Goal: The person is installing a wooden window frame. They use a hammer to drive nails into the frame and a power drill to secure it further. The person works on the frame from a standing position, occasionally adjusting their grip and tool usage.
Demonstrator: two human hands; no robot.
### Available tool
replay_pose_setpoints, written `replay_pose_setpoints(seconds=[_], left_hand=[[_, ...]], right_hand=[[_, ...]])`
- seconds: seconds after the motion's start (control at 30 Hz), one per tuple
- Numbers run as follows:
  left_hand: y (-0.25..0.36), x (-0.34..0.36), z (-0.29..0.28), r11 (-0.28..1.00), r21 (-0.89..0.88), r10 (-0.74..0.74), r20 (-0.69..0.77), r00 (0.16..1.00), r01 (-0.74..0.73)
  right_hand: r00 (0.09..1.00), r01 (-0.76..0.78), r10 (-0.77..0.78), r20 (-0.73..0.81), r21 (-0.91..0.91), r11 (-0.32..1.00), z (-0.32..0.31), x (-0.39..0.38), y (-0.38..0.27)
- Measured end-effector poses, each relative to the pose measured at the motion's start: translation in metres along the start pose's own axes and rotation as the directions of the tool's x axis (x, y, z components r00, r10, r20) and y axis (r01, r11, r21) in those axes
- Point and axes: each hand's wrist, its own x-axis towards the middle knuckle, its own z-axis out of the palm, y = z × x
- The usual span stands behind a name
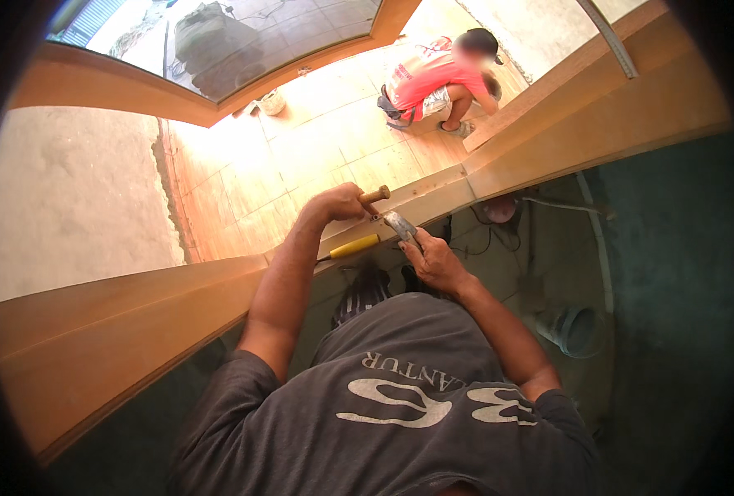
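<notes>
1. The landmark is the long wooden beam (433, 183), which runs from lower left to upper right, between a brightly lit tiled floor (317, 157) on its far side and a darker floor (499, 293) on its near side.
2. The left grip (342, 202) is over the beam's far edge, fingers curled tightly around a wooden-handled tool (375, 195). The tool's rounded end sticks out to the right of the fist, above the beam; its other end is hidden or too small to tell.
3. The right grip (435, 263) is at the beam's near side, thumb and fingers closed on a worn grey metal tool (400, 226). This tool reaches out from the fingers toward the left grip and overlaps the beam's near edge. Whether it touches the wood or the other tool, I cannot tell.
4. A yellow-handled tool (355, 246) lies along the beam's near edge, free of both grips, below the left one and left of the right one. Its thin shank points to the lower left.
5. Beyond the beam, a co-worker in a red shirt (423, 76) crouches on the tiles, and a pale pail (272, 102) stands near a wood-framed glass panel (243, 45).
6. On the beam's near side, to the right, a bucket (572, 332) lies tilted on the darker floor.
</notes>
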Motion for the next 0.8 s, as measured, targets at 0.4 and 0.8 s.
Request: replay_pose_setpoints(seconds=[0.4, 0.8], left_hand=[[0.0, -0.011, 0.006, 0.998, -0.056, -0.04, -0.09, 0.995, 0.035], [-0.008, -0.007, 0.016, 0.995, -0.052, 0.076, -0.166, 0.983, -0.086]], right_hand=[[0.998, 0.066, -0.066, 0.004, -0.11, 0.992, 0.021, 0.022, 0.015], [0.99, 0.096, -0.102, -0.101, -0.065, 0.993, 0.028, 0.017, 0.012]])
